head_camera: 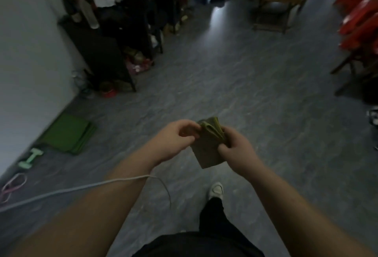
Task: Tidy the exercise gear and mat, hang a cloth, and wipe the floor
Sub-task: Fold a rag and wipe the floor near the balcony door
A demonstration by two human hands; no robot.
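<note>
I hold a folded olive-green cloth [207,150] in front of me, above the grey floor [255,93]. My right hand [236,147] grips its right edge. My left hand [176,139] pinches its top left corner. A folded green mat [68,133] lies on the floor by the left wall. A mint-green dumbbell [30,158] lies just in front of the mat. A pink resistance band [12,186] rests at the far left, near the wall.
A white cable [81,188] runs across the floor from the left, under my left forearm. A dark cluttered shelf unit [106,48] stands against the left wall. A wooden chair [276,7] is at the back, red chairs [360,23] at right. My shoe [215,190] is below my hands.
</note>
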